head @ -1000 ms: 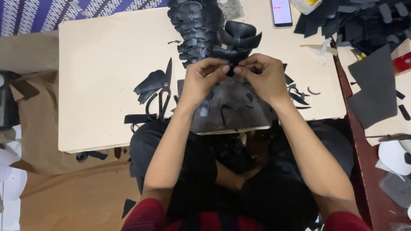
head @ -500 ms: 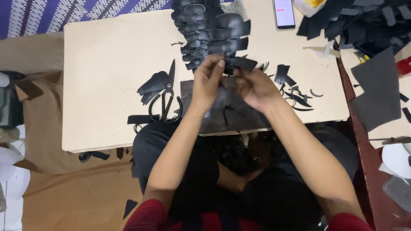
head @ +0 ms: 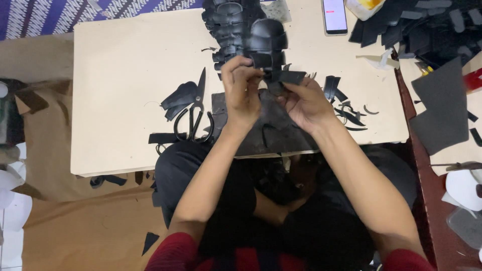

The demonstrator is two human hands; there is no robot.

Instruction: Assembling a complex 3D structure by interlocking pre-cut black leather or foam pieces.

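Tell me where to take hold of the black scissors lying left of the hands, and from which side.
Grip the black scissors by the two finger loops, coming from the near edge of the board. They lie flat with the loops toward the person and the shut blades pointing away, so the loops are closest and the tips stay clear. Both the left hand and right hand are busy pinching a black strip.

Glossy black leather pieces (head: pixel 268 37), matt board (head: pixel 125 75)

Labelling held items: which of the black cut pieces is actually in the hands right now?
The flat black strip pinched between the left hand and right hand, lifted over the dark mat. The stacked pieces and scraps lie untouched.
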